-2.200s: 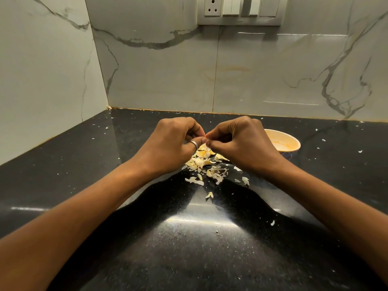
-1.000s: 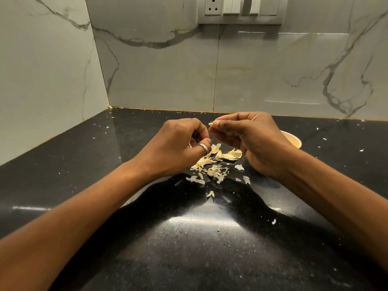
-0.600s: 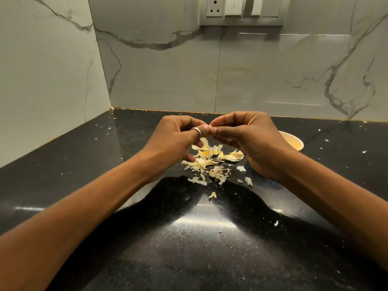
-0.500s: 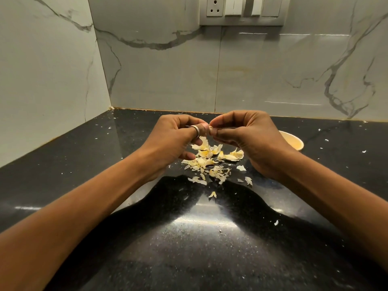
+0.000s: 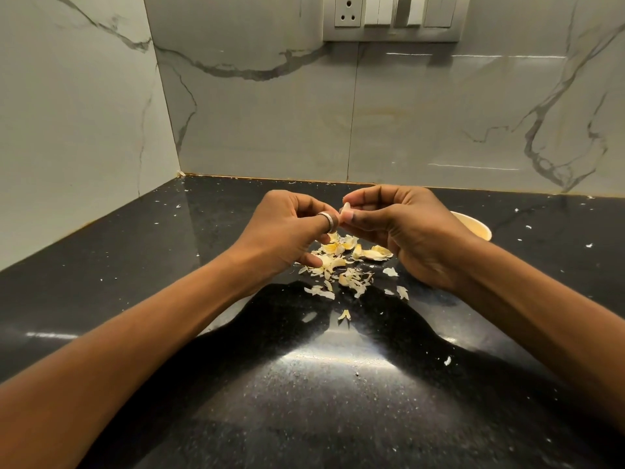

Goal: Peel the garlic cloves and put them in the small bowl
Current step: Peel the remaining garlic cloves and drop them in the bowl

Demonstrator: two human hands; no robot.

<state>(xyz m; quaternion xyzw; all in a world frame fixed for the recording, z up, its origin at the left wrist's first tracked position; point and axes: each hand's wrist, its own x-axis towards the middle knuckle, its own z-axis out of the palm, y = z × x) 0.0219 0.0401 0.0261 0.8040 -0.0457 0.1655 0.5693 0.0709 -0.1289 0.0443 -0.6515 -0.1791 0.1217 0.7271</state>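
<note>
While the right hand (image 5: 412, 231) pinches a pale garlic clove (image 5: 345, 208) between thumb and forefinger, its other fingers curl in underneath. The clove sits at the tips of that hand, raised above the black counter (image 5: 135, 265), with only its pale end showing past the thumb. The left hand (image 5: 287, 231) faces it from the other side, fingers curled, and its thumb, which wears a silver ring (image 5: 328, 221), reaches across to meet the clove and the right thumb. Whether the left hand actually grips the clove or only touches it cannot be told, since the thumb tip is hidden.

Directly below the two hands, a loose heap of yellowish garlic peels (image 5: 345, 262) lies on the counter, with a few stray flakes nearer the person's wrists. Just behind the right hand and wrist stands the small bowl (image 5: 473, 226), mostly covered by them, only its cream rim and part of its wall showing. Beyond both hands rises the marble wall (image 5: 270, 130), carrying a switch panel (image 5: 392, 16) high above them.
</note>
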